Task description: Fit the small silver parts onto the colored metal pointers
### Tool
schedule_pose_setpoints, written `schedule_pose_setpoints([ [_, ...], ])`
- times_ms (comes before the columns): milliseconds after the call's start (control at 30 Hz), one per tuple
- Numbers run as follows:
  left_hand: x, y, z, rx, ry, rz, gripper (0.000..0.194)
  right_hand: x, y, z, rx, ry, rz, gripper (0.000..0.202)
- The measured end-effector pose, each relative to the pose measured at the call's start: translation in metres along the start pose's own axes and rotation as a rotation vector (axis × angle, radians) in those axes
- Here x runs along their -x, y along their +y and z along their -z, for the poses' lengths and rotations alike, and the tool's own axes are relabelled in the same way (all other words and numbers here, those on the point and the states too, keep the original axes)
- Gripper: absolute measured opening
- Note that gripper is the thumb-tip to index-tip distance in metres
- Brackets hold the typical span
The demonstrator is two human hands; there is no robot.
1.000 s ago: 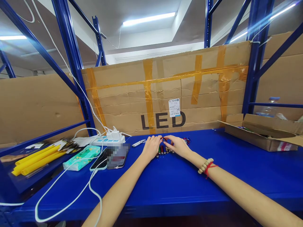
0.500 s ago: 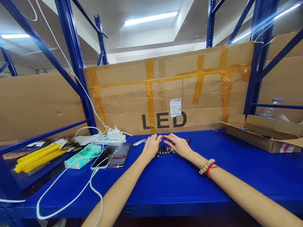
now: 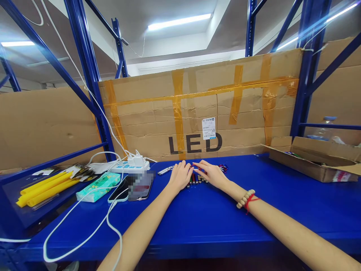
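Several small pen-like sticks point(image 3: 194, 178), red, green and dark, lie in a loose cluster near the back edge of the blue table point(image 3: 214, 222), with tiny metal bits point(image 3: 202, 180) among them. Left hand point(image 3: 179, 175) rests palm-down on the cluster's left side, fingers gently curled, tips touching the sticks. Right hand point(image 3: 211, 174) lies on the right side, fingers narrow, tips meeting the left hand's over a red stick; whether it pinches one, cannot tell. Bead bracelet point(image 3: 244, 198) and red string on the right wrist. Silver pen point(image 3: 165, 170) just left of the hands. Further left: phone point(image 3: 132, 187), green tissue pack point(image 3: 98, 187), white power strip point(image 3: 130, 166) with cables, yellow tubes point(image 3: 42, 188). Open cardboard box point(image 3: 313, 160) at the right back corner. Taped cardboard sheet point(image 3: 197, 109) marked LED stands behind.
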State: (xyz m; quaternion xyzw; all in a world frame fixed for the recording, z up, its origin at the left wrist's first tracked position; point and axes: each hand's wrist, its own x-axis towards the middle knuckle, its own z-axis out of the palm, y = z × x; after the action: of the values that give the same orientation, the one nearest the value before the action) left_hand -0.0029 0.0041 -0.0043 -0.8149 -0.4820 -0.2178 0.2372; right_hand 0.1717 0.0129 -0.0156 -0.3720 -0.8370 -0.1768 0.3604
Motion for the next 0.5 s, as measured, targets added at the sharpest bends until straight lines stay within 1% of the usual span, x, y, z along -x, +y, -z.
schedule_pose_setpoints([
  [167,-0.0007,-0.0001,-0.0032,0.008,-0.009,0.022,0.035,0.0,-0.0011,0.0002,0.0,-0.032,-0.001,0.032],
  [333,-0.0016,0.0003,-0.0063,0.018,-0.002,0.039,0.032,0.0003,-0.0025,0.0007,0.016,-0.049,0.01,0.033],
  [500,-0.0021,0.0009,-0.0047,0.026,-0.019,0.059,0.031,0.0006,-0.0034,0.0001,0.06,-0.064,0.04,0.034],
])
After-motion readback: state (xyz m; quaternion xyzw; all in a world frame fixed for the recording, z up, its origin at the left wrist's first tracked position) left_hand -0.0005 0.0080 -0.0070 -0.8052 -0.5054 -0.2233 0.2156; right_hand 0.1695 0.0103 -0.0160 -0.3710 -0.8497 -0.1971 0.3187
